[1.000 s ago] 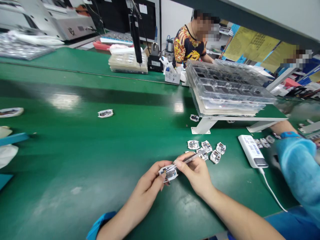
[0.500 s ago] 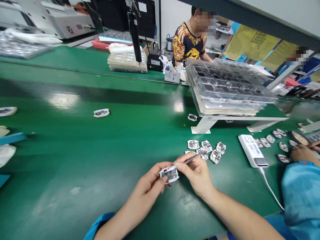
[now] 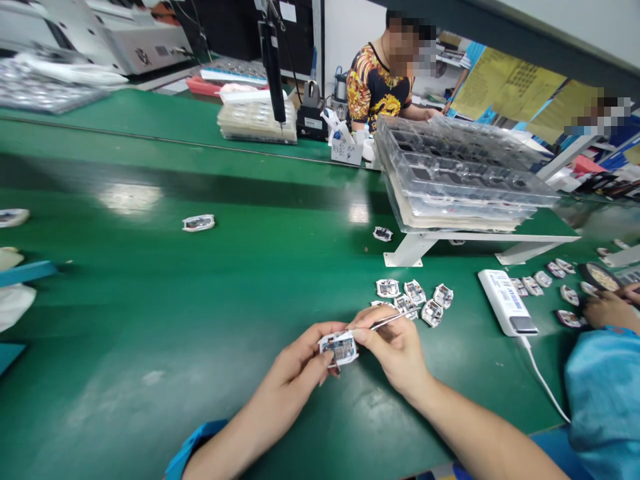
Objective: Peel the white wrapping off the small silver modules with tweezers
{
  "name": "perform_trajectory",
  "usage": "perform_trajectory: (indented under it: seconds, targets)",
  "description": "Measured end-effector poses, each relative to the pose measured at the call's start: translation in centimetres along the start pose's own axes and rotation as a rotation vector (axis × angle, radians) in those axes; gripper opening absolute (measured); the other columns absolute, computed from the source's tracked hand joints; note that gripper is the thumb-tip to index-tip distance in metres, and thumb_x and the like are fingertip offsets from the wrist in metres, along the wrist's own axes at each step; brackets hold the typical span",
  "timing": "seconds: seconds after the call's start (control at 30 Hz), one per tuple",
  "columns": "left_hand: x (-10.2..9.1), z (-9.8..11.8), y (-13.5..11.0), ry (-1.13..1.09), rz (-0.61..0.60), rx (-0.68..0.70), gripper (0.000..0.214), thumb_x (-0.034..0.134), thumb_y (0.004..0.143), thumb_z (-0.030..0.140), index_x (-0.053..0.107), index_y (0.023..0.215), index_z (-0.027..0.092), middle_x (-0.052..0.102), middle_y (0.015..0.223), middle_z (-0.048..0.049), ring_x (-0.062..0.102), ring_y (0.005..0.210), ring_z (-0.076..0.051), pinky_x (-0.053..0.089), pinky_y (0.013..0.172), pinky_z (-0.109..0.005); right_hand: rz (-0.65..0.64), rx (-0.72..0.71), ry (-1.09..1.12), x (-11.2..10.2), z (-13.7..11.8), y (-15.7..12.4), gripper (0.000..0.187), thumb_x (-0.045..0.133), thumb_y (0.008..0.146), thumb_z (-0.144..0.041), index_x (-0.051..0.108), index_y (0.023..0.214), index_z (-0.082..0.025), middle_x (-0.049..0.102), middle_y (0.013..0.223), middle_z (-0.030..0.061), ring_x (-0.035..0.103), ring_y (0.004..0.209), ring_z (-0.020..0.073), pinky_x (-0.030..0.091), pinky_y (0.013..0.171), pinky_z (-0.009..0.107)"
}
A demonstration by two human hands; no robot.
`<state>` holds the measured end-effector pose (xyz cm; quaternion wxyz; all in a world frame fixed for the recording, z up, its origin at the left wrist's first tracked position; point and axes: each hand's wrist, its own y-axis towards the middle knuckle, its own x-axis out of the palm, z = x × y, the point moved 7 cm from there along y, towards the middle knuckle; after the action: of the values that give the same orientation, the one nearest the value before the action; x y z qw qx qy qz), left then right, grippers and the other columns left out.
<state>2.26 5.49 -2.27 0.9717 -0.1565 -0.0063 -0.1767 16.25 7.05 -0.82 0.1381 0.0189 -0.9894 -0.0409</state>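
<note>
Showing a bluish circuit board (image 3: pixel 344 349), the white casing (image 3: pixel 349 361) stands open

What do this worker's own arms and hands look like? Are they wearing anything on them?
The left hand and right hand are bare: no gloves, rings or wristbands show. A blue sleeve ends loosely partway up the left forearm. The right forearm is uncovered where it shows.

Head-worn view, forward and down over bench (image 3: pixel 150 327)
</note>
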Motion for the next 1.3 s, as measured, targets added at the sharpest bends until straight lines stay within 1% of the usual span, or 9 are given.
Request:
perform_trajectory:
  seconds: [0.23,0.37,0.53,0.73,0.83,1.0,1.17,1.3]
  targets:
    - [-0.14,0.22,-0.02,0.035,-0.001,0.021,0.033,0.055,0.084,0.037,0.064,0.109,0.018,0.063,0.081,-0.0020,0.051,0.066,-0.016,0.045,0.063,-0.027,0.077,0.046,0.004,-0.38,0.65,-0.14,0.014,0.081,0.073,-0.032,0.073,0.074,-0.021,0.073,0.072,0.0008,0.067,0.068,0.0148,0.054,0.065,0.025]
    - [-0.22,0.23,-0.05,0.048,0.003,0.024,0.032,0.055,0.083,0.036,0.065,0.108,0.018,0.063,0.081,-0.0023,0.052,0.067,-0.017,0.045,0.064,-0.028,0.061,0.044,0.012,-0.26,0.64,-0.13,0.014,0.081,0.074,-0.032,0.072,0.074,-0.021,0.073,0.072,0.0003,0.066,0.066,0.0141,0.054,0.064,0.025]
    - [-0.38,0.34,0.01,0.030,0.005,0.023,0.032,0.055,0.083,0.036,0.064,0.109,0.018,0.064,0.083,-0.0026,0.052,0.067,-0.016,0.046,0.063,-0.027,0.041,0.013,-0.003,-0.22,0.42,-0.18,0.011,0.080,0.075,-0.030,0.072,0.076,-0.022,0.074,0.076,0.0007,0.068,0.071,0.0154,0.055,0.067,0.027]
    - [-0.25,0.38,-0.05,0.026,-0.025,0.032,0.031,0.055,0.085,0.036,0.065,0.108,0.019,0.065,0.086,-0.0030,0.053,0.067,-0.016,0.044,0.062,-0.026,0.005,-0.019,-0.019,0.00,0.01,-0.07,0.010,0.080,0.075,-0.028,0.072,0.075,-0.022,0.074,0.075,0.0014,0.069,0.072,0.0170,0.055,0.067,0.029]
    - [-0.30,0.47,-0.10,0.030,-0.033,0.032,0.031,0.056,0.085,0.037,0.065,0.109,0.019,0.065,0.085,-0.0028,0.054,0.068,-0.016,0.044,0.063,-0.027,0.002,-0.036,-0.032,-0.01,-0.24,-0.03,0.008,0.079,0.076,-0.025,0.072,0.076,-0.022,0.074,0.076,0.0009,0.069,0.072,0.0164,0.055,0.068,0.028]
    - [-0.53,0.24,0.06,0.026,-0.017,0.015,0.035,0.060,0.084,0.043,0.066,0.109,0.019,0.066,0.080,-0.0021,0.054,0.066,-0.016,0.044,0.061,-0.027,-0.003,-0.006,-0.017,0.09,0.02,-0.05,0.007,0.078,0.076,-0.023,0.072,0.076,-0.022,0.074,0.075,0.0009,0.069,0.071,0.0156,0.054,0.066,0.027]
    - [-0.62,-0.36,0.15,-0.089,0.027,-0.032,0.036,0.066,0.081,0.043,0.068,0.104,0.016,0.064,0.071,-0.0008,0.052,0.061,-0.014,0.041,0.056,-0.026,0.013,0.018,-0.019,0.06,0.32,-0.11,0.007,0.078,0.076,-0.025,0.072,0.076,-0.022,0.074,0.073,0.0001,0.067,0.067,0.0140,0.054,0.063,0.025]
    - [-0.73,-0.31,0.09,-0.289,0.078,-0.059,0.030,0.066,0.082,0.039,0.070,0.099,0.014,0.065,0.075,-0.0028,0.054,0.063,-0.015,0.042,0.056,-0.026,0.090,0.007,-0.059,-0.61,0.15,-0.13,0.011,0.080,0.074,-0.028,0.074,0.080,-0.022,0.076,0.077,0.0013,0.069,0.069,0.0152,0.056,0.066,0.026]
